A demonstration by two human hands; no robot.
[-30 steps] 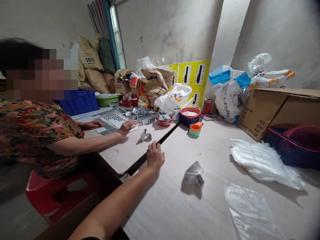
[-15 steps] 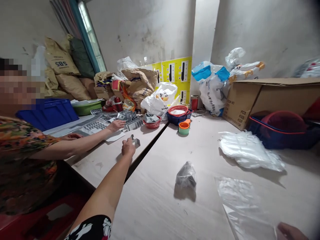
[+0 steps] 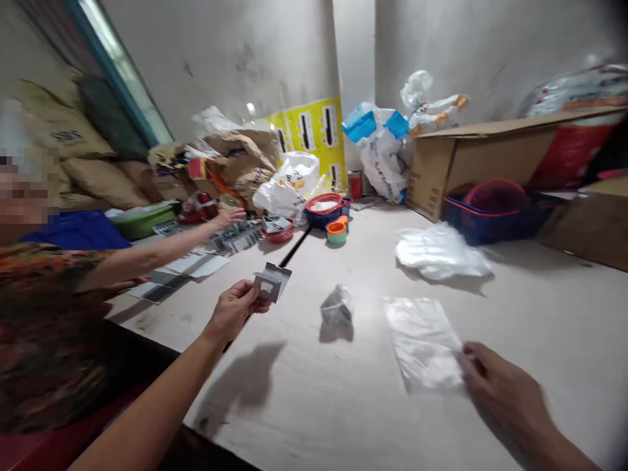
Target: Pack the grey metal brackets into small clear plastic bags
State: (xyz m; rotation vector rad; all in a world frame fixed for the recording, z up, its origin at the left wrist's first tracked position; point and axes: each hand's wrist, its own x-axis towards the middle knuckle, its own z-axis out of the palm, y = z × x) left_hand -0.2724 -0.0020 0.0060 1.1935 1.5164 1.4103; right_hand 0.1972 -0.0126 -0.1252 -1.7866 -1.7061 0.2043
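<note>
My left hand (image 3: pixel 234 309) is lifted above the table edge and pinches a small grey metal bracket (image 3: pixel 273 282). My right hand (image 3: pixel 498 386) rests on the near corner of a flat clear plastic bag (image 3: pixel 422 340) that lies on the pale table (image 3: pixel 343 392); its fingers are blurred. Between the two hands sits a small crumpled plastic bag (image 3: pixel 337 306) with dark parts inside.
A co-worker at the left reaches one hand (image 3: pixel 230 216) toward a heap of grey metal brackets (image 3: pixel 240 237). Behind are a red basket (image 3: pixel 277 230), a blue-and-red basket (image 3: pixel 324 209), an orange cup (image 3: pixel 336 231), a pile of clear bags (image 3: pixel 440 252), a cardboard box (image 3: pixel 466 160) and sacks.
My left hand picked the bracket off the neighbouring table and carried it toward me. My right hand came into view and landed on the flat bag. The camera swung right.
</note>
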